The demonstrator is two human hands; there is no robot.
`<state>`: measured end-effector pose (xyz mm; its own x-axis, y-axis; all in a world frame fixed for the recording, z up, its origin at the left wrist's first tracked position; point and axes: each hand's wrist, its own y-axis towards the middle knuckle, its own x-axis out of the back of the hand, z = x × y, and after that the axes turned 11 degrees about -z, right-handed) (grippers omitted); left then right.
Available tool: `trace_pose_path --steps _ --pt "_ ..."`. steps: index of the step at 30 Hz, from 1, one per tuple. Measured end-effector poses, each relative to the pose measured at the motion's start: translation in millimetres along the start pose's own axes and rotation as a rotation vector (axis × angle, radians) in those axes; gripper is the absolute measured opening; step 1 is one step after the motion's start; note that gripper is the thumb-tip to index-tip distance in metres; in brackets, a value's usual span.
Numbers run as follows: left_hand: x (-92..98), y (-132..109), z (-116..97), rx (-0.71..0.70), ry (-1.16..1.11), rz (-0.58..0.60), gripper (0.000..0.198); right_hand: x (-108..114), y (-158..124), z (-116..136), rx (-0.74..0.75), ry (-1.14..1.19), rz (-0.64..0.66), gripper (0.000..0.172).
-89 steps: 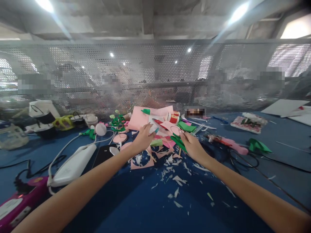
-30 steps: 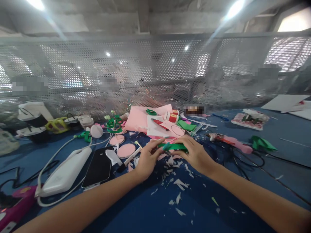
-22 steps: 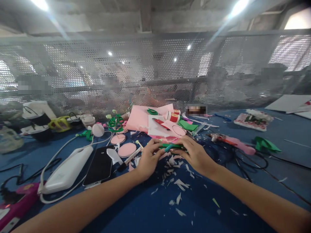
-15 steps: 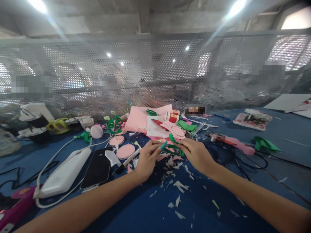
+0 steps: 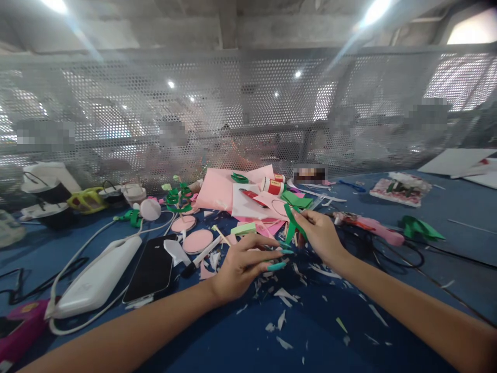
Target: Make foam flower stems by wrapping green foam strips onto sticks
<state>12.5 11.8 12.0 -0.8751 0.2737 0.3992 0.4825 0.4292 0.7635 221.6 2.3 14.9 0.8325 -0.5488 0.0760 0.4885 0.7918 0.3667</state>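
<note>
Your left hand (image 5: 243, 261) was nearest: palm down, fingers loosely spread, holding nothing. Its teal-nailed fingertips (image 5: 276, 267) pointed toward your right hand. Whether the palm touched the blue table top (image 5: 217, 336) could not be told.

Small white paper scraps (image 5: 281, 295) lay scattered on the table under and in front of that hand.

Your right hand (image 5: 320, 235) was just beyond, thumb and fingers pinched on a folded green paper strip (image 5: 293, 223). The strip was held up off the table, its ends standing above the knuckles.

Left of your left hand lay a flat black phone (image 5: 149, 269), face up. A white oblong power bank (image 5: 95, 282) with a white cable lay beside it.

Farther back:
- A white marker pen with a black cap (image 5: 200, 256) lay slanted, near a round pink paper disc (image 5: 197, 241).
- A pale green foam block (image 5: 244, 228) sat between the disc and your right hand.
- A large pink paper sheet (image 5: 217, 189) lay behind these.
- A red-and-white glue bottle (image 5: 274, 185) lay on its side on the pile by the sheet.
- A pink glue gun (image 5: 368, 225) lay to the right, well apart from the strip.

A perforated grey metal screen (image 5: 233, 114) closed the far edge.
</note>
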Motion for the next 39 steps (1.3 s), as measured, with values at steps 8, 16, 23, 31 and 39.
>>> trace_pose_path --steps 8,16,23,31,39 --pt "-2.4 6 4 0.263 -0.056 -0.281 0.023 -3 8 -4 -0.252 0.334 0.083 0.036" --pt "-2.8 5 15 0.521 -0.213 -0.426 0.027 0 12 2 -0.543 0.620 0.317 0.032" --pt "-1.1 7 -3 0.285 -0.130 -0.183 0.022 0 11 -11 -0.086 0.069 0.041 0.038" --pt "-4.6 5 18 0.588 -0.252 -0.422 0.030 2 -6 -4 0.491 -0.467 0.019 0.031" --pt "-7.7 9 -1 0.498 -0.310 -0.362 0.027 2 -15 6 0.881 -0.578 -0.316 0.041"
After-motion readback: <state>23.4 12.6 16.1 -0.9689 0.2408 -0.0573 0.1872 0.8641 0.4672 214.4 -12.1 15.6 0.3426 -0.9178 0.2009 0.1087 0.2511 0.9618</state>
